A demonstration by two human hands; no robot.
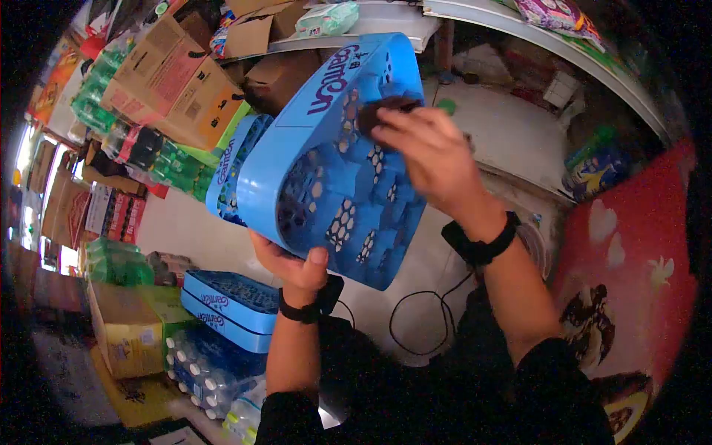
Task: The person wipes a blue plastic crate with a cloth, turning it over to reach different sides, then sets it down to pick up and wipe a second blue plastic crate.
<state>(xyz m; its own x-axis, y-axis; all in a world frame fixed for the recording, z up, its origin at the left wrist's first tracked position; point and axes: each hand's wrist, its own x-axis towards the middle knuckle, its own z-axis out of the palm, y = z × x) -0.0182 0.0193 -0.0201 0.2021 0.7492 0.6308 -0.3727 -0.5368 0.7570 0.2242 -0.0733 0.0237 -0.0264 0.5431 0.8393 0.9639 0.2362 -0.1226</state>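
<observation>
A blue plastic display rack (pixel 271 159) with purple "Ganten" lettering is held up and tilted in front of me. Its hollow inside, patterned with hexagon holes, faces my right side. My left hand (pixel 297 265) supports it from below, thumb over the lower rim and fingers underneath. A dark brown cloth (pixel 373 117) is pinched in my right hand (pixel 430 152), pressed at the inner wall near the rack's upper end. Black bands circle both wrists. Behind the rack stands a similar blue rack (pixel 222 185), partly hidden.
Stacked blue racks (pixel 230 308) sit at lower left beside packs of water bottles (pixel 196 374). Cardboard boxes (pixel 174 81) and green bottles (pixel 178 172) crowd the left. A black cable (pixel 391 326) loops on the floor. Metal shelving (pixel 549 52) runs along the upper right, above a red panel (pixel 630 245).
</observation>
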